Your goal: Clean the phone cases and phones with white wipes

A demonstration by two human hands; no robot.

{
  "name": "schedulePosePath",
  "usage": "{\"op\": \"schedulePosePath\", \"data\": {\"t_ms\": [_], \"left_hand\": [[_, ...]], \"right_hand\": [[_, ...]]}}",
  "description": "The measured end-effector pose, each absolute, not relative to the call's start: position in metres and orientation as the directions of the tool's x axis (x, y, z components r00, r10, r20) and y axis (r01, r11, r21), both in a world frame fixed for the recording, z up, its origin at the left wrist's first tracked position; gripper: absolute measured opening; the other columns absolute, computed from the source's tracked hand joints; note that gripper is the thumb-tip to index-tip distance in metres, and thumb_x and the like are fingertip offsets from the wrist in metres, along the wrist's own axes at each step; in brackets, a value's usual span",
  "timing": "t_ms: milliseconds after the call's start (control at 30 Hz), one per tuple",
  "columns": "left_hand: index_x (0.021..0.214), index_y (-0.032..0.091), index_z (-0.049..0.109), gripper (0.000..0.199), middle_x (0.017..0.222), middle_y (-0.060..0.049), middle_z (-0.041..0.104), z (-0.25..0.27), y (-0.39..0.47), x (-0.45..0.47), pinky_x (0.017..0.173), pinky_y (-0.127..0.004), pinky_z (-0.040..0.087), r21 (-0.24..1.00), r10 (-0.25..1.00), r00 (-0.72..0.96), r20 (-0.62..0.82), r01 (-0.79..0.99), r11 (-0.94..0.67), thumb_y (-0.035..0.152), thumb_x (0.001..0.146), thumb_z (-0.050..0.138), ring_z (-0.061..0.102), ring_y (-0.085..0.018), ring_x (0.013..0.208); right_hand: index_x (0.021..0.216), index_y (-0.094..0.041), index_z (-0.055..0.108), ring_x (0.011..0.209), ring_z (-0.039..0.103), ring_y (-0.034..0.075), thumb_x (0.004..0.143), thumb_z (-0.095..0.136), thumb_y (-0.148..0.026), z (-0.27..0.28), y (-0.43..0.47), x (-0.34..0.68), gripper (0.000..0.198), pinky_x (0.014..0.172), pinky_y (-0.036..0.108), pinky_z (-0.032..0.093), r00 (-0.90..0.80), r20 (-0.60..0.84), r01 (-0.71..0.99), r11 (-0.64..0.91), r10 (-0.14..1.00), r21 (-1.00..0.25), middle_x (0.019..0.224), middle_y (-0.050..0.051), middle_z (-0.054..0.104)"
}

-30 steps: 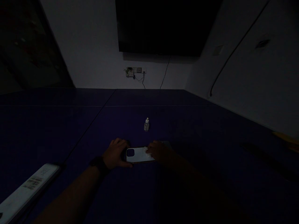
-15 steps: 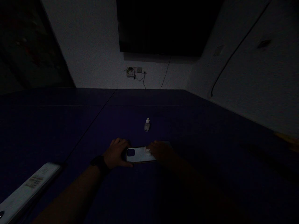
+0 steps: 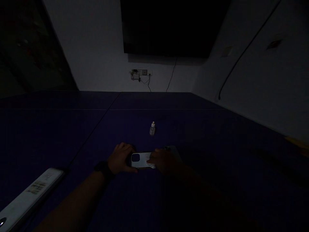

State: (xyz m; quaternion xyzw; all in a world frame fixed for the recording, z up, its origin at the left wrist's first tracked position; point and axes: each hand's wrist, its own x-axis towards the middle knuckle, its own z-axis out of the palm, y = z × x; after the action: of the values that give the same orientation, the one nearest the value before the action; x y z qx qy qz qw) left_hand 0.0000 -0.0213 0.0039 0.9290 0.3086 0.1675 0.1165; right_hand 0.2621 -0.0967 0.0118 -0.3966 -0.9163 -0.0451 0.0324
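A phone case (image 3: 140, 163) with a pale back, a dark rim and a camera cutout at its left end lies flat on the dark blue table. My left hand (image 3: 120, 158), with a dark band at the wrist, grips the case's left end, thumb at the near edge and fingers at the far edge. My right hand (image 3: 162, 160) is closed on a crumpled white wipe (image 3: 151, 165), pressed on the case's back. The case's right end is hidden under that hand. Beyond the case stands a small dropper bottle (image 3: 152, 130), upright with a white top.
A phone (image 3: 173, 149) lies partly hidden behind my right hand. At the lower left is a long white power strip-like bar (image 3: 31, 194). A large dark screen (image 3: 169, 29) hangs on the wall above sockets (image 3: 140, 73) with cables. Something yellow (image 3: 296, 143) lies far right.
My right hand has moved the wipe slightly left and nearer to me across the case, uncovering more of the phone behind it. My left hand stays in place.
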Motion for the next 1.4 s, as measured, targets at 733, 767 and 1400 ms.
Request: {"op": "schedulePosePath", "data": {"t_ms": [733,767,1400], "left_hand": [[0.106,0.026,0.062,0.076,0.113,-0.004,0.067,0.004,-0.021,0.0,0.086,-0.041,0.037,0.33,0.618,0.752,0.229,0.537,-0.776,0.074,0.052,0.084,0.052,-0.031,0.103],[0.106,0.026,0.062,0.076,0.113,-0.004,0.067,0.004,-0.021,0.0,0.086,-0.042,0.037,0.325,0.62,0.751,0.226,0.542,-0.775,0.073,0.052,0.085,0.052,-0.031,0.103],[0.127,0.027,0.058,0.069,0.12,-0.007,0.062,0.003,-0.036,0.011,0.088,-0.043,0.04,0.305,0.581,0.778,0.238,0.509,-0.805,0.064,0.072,0.078,0.054,-0.03,0.104]], "right_hand": [[0.121,-0.027,0.069,0.096,0.059,0.02,0.096,0.05,-0.012,0.023,-0.093,0.273,0.035,0.085,0.033,0.044,-0.594,-0.057,0.8,0.597,0.803,0.067,0.113,0.007,0.069],[0.121,-0.027,0.07,0.096,0.059,0.02,0.096,0.05,-0.011,0.024,-0.093,0.274,0.035,0.085,0.033,0.044,-0.589,-0.051,0.804,0.591,0.807,0.062,0.113,0.007,0.069],[0.121,-0.025,0.068,0.094,0.056,0.021,0.102,0.047,-0.02,0.019,-0.094,0.266,0.029,0.078,0.034,0.04,-0.568,0.13,0.823,0.565,0.813,0.067,0.108,0.007,0.069]]}}
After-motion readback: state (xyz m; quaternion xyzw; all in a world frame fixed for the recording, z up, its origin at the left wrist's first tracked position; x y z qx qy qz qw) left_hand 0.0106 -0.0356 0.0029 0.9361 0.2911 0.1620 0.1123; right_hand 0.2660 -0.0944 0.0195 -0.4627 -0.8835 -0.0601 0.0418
